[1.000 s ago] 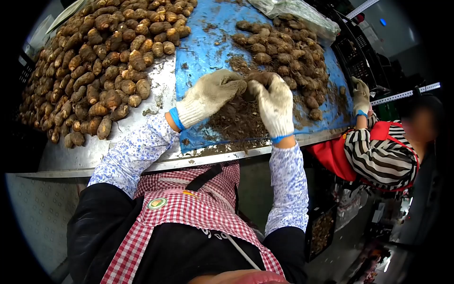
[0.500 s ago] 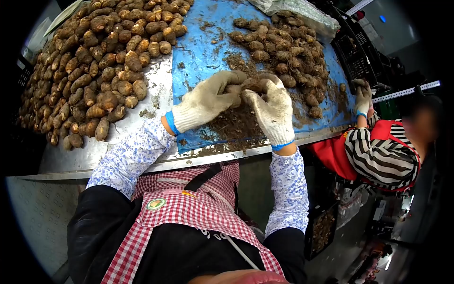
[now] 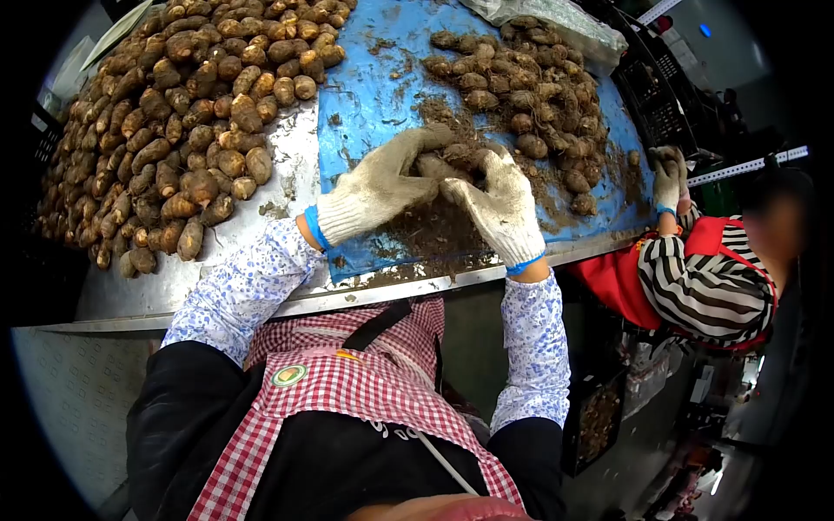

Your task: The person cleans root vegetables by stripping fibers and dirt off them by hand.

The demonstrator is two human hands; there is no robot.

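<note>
Both hands wear off-white knit gloves soiled with dirt, with blue bands at the wrists. My left hand [image 3: 382, 184] is closed around a brown taro corm [image 3: 434, 168]. Opposite it, the fingers of my right hand [image 3: 499, 201] close on a hairy taro corm [image 3: 466, 156]. The two pieces meet between my hands, and I cannot tell whether they are joined. Under them, loose soil and root fibres [image 3: 426, 227] cover the blue sheet [image 3: 382, 95]. Just beyond my right hand lies a heap of hairy, dirty taro [image 3: 530, 91].
At left, a large pile of cleaner taro [image 3: 187, 130] covers much of the metal table [image 3: 291, 165]. Clear plastic [image 3: 556, 26] lies at the far edge beside black crates [image 3: 665, 95]. On the right, a person in stripes [image 3: 708, 282] has a gloved hand [image 3: 669, 178] by the table.
My right fingers have shifted on the taro and opened a little from my left hand, so more of the corms shows. The view has moved slightly.
</note>
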